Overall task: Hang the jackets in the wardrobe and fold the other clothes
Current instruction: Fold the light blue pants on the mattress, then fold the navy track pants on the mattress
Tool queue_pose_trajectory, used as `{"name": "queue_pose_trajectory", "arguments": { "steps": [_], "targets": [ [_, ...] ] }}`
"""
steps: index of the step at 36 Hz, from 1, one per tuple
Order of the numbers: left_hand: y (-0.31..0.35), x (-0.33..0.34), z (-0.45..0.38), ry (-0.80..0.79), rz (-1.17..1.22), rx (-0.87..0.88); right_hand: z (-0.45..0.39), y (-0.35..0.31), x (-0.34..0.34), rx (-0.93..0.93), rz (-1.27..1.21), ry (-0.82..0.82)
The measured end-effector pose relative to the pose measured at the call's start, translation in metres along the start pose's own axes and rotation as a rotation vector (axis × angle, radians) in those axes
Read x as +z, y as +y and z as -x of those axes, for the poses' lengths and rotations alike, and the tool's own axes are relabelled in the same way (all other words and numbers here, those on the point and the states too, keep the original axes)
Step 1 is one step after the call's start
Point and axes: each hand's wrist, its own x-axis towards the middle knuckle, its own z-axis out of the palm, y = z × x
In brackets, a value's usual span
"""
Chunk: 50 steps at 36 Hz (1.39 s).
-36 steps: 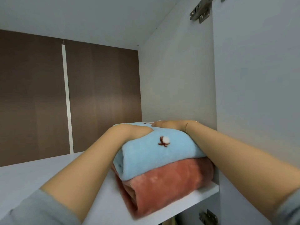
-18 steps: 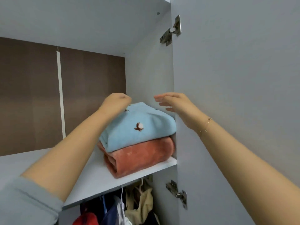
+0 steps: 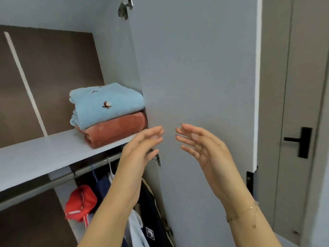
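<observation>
Left hand: left hand (image 3: pixel 140 148) is raised in front of the wardrobe, fingers straight and loose, holding nothing.
Right hand: right hand (image 3: pixel 204 148) is raised beside it, palm facing the left, fingers spread and relaxed, empty; a thin chain bracelet (image 3: pixel 243 213) circles the wrist.
Folded clothes: a fluffy blue garment (image 3: pixel 106 104) lies on a plush rust-red one (image 3: pixel 115 129), both rounded at the fold.
Shelf: smooth pale shelf (image 3: pixel 44 157) carries the stack at its right end.
Jackets: red jacket (image 3: pixel 80 204) and dark ones hang from the grey rail (image 3: pixel 53 180) below.
Door: flat grey wardrobe door (image 3: pixel 195 68) stands open behind the hands.

Soft even light, slight blur, wide-angle warp
</observation>
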Motion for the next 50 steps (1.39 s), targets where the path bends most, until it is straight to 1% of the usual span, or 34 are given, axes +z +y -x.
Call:
{"name": "queue_pose_trajectory", "arguments": {
  "steps": [4,7,13,17,20,25,33,39,43,47,50],
  "targets": [
    [-0.024,0.025,0.039,-0.074,0.186,-0.058,0.063,-0.002,-0.02,-0.001,0.029,0.162],
    [-0.046,0.043,0.076,-0.181,0.27,-0.124,0.117,-0.002,-0.033,0.008,0.065,0.284],
    [-0.088,0.058,0.149,-0.484,0.334,-0.297,0.224,-0.007,-0.049,0.064,0.162,0.554],
    [-0.105,0.069,0.189,-0.612,0.362,-0.401,0.293,-0.015,-0.057,0.109,0.225,0.747],
    [-0.111,0.093,0.223,-0.682,0.393,-0.462,0.348,-0.033,-0.064,0.114,0.236,0.881],
    [-0.105,0.162,0.288,-0.893,0.431,-0.57,0.437,-0.083,-0.084,0.065,0.324,1.073],
    [-0.085,0.29,0.412,-1.26,0.424,-0.655,0.576,-0.155,-0.145,0.001,0.298,1.381],
    [-0.088,0.407,0.523,-1.377,0.344,-0.777,0.692,-0.206,-0.209,0.001,0.302,1.58],
    [-0.102,0.473,0.596,-1.465,0.271,-0.898,0.769,-0.232,-0.251,0.057,0.337,1.721],
    [-0.142,0.519,0.654,-1.531,0.161,-0.962,0.836,-0.235,-0.291,0.081,0.315,1.871],
    [-0.188,0.547,0.689,-1.548,0.036,-0.986,0.872,-0.218,-0.322,0.144,0.269,1.934]
  ]
}}
